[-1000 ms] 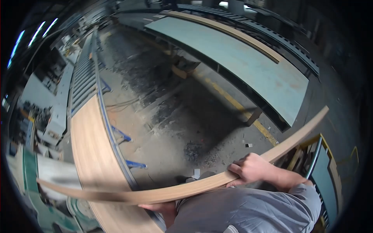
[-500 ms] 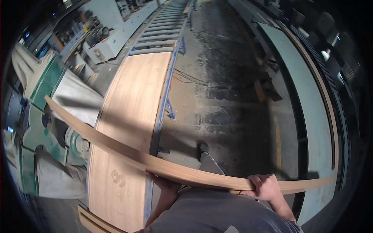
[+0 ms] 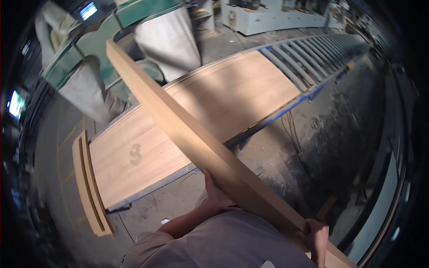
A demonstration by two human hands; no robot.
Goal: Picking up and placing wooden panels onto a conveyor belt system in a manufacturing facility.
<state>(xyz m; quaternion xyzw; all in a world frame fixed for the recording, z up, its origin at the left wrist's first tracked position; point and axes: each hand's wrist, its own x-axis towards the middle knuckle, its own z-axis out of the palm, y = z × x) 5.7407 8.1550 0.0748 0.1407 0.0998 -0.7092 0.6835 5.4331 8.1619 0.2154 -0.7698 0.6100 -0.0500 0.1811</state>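
Observation:
A long wooden board (image 3: 196, 138) runs slantwise in front of my body, from the upper left down to the lower right. My left hand (image 3: 217, 192) grips its near side around the middle, with the fingers partly hidden under the wood. Closer to its lower right end, my right hand (image 3: 315, 234) is wrapped over the edge. Beyond the board, a wide wooden panel (image 3: 237, 85) lies flat on the roller conveyor (image 3: 308, 62). The held board crosses above this panel. A dark round smudge marks the panel's near left part.
At the panel's left end sits a narrow grooved wooden piece (image 3: 89, 187). Behind the conveyor stands a green machine (image 3: 100, 42) with pale dust bags (image 3: 170, 40). Grey cabinets (image 3: 263, 22) are at the back. A long pale green surface (image 3: 380, 210) lies at right.
My view has swung to the left, so the conveyor now runs toward the upper right. The held board has turned with me and slants more steeply. Both hands keep their grip.

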